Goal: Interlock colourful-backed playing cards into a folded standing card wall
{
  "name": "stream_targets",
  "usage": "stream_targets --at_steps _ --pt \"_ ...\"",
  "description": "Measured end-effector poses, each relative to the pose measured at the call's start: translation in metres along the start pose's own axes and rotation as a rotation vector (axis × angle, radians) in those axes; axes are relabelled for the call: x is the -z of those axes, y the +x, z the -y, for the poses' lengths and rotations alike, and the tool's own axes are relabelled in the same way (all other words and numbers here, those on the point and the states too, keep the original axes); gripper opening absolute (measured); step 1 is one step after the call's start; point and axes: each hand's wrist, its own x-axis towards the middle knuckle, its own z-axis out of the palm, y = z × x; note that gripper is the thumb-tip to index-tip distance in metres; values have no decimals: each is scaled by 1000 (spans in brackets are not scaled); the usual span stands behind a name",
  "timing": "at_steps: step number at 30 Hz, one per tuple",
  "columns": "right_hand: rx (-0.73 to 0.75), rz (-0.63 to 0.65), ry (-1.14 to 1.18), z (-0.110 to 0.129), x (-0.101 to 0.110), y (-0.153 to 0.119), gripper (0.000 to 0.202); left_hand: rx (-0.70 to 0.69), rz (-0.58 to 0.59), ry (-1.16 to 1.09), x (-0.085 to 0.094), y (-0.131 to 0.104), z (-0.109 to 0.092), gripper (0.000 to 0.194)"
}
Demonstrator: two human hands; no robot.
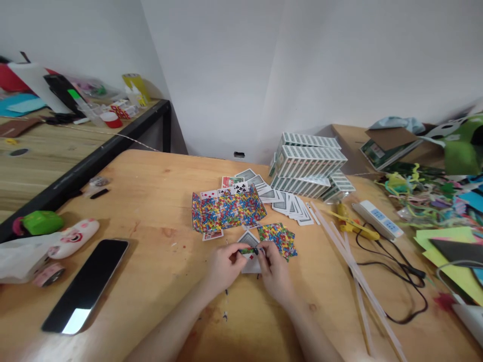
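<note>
Both hands meet low in the middle of the head view. My left hand pinches one end of a small dark-green strip, whose exact kind I cannot make out. The other end is between the closed fingertips of my right hand. Right under the fingers lie playing cards, one showing a red diamond. Just beyond stands a folded panel wall with a bright multicoloured pattern, several card faces showing along its top edge. Beside my right hand are loose pieces with the same pattern.
Spread cards lie behind the panel, before stacked striped card boxes. To the right are a yellow glue gun, clear glue sticks, a power strip and a cable. A phone and a white toy lie left.
</note>
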Motion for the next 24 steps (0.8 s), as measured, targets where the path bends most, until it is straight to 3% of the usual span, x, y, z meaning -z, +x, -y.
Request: stream_targets --at_steps 7,10,16,21,24 --pt "-83 -110 202 -11 -3 4 15 5 73 -210 -3 2 5 24" --pt "-29 -153 150 -11 -2 6 18 12 70 -175 -4 4 6 17" --pt "52 -167 -11 -8 3 8 18 32 66 -240 0 5 7 20" --pt "48 -209 -47 -4 7 8 22 191 152 -554 1 9 5 18" --pt "46 -231 -45 -1 7 7 23 350 285 -840 2 9 2 22"
